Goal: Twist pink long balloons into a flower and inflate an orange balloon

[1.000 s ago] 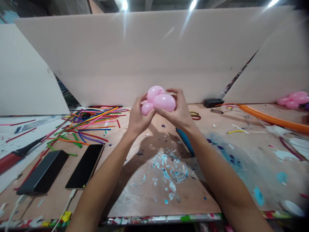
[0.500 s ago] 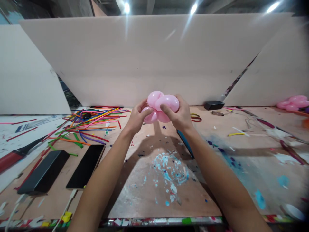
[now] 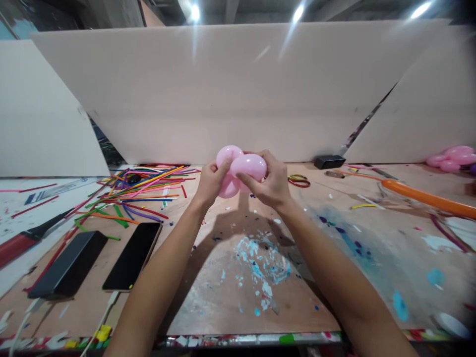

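Left grip (image 3: 211,182) and right grip (image 3: 274,182) bare; wrists (image 3: 200,202) bare, slim; forearms (image 3: 163,263) bare to lower picture edge, widening away from wrists.

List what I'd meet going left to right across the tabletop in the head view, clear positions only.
Cabled black box, phone, left hand, twisted pink balloon, right hand, red and yellow loops, small black box, orange balloon.

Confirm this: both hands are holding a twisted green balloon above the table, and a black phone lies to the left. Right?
Not quite: the head view shows the twisted balloon is pink, not green. The left hand and right hand do hold it above the table, and the black phone lies to the left.
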